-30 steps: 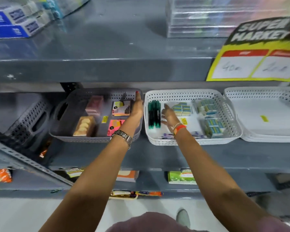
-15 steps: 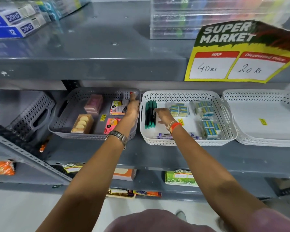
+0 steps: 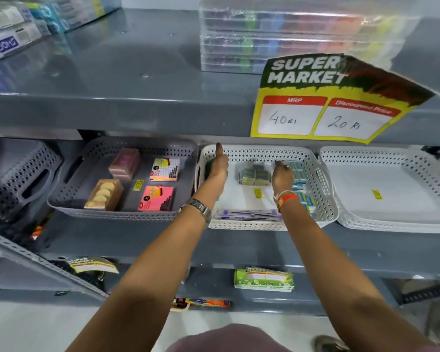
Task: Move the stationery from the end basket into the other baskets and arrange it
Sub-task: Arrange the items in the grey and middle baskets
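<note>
The step in hand looks like arranging. Both hands work inside the middle white basket (image 3: pixel 313 158): left hand (image 3: pixel 217 168) lies on the green markers at its 9 o'clock wall, grip unclear; right hand (image 3: pixel 282 175) hovers loosely open over blue-green packets at 3 o'clock. Next, probably straightening rows. The grey basket (image 3: pixel 66 196) holds sticky notes; the end basket (image 3: pixel 353 219) sits empty.

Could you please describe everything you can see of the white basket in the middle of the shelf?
The white perforated plastic basket sits level on the grey metal shelf, between a grey perforated basket and an empty-looking white basket. It is rectangular with lattice walls. Inside lie packets of small blue-green boxes, pens along the front wall and a yellow sticker. Both hands reach in: the left hand by its left wall, the right hand over the packets.
</note>
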### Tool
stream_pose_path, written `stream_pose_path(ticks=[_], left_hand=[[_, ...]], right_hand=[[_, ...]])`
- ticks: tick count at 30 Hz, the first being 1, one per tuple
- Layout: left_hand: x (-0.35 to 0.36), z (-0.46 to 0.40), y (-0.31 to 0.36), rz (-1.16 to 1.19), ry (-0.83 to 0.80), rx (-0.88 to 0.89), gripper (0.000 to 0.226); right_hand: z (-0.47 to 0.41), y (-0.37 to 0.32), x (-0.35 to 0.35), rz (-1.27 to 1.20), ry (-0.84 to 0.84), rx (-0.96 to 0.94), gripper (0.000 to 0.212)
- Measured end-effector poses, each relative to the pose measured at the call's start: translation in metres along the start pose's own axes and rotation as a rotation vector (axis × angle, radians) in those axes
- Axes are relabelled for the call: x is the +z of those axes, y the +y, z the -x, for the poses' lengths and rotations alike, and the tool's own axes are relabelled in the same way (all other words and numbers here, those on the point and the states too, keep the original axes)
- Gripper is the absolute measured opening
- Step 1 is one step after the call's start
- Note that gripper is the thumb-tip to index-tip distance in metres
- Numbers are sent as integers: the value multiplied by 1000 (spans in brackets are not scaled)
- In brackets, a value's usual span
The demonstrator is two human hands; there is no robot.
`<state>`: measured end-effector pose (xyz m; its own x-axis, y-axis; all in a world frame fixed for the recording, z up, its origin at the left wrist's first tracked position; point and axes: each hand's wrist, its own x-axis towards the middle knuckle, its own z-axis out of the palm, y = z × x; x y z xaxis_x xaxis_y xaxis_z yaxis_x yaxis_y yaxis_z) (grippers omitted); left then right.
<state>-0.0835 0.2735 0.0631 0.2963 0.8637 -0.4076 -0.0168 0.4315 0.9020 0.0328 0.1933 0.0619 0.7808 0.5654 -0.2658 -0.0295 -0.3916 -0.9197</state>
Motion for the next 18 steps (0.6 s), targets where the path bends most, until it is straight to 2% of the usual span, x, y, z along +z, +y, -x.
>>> stream_pose_path(ticks=[4,8,18], left_hand=[[26,10,-7,0,-7,-169,86],[40,13,-12,-95,-82,-181,84],[42,14,-16,-139,-45,-177,87]], right_hand=[[-9,12,-3,19,-185,65,38],[-17,13,-3,22,-257,70,58],[-27,12,1,24,-340,76,67]])
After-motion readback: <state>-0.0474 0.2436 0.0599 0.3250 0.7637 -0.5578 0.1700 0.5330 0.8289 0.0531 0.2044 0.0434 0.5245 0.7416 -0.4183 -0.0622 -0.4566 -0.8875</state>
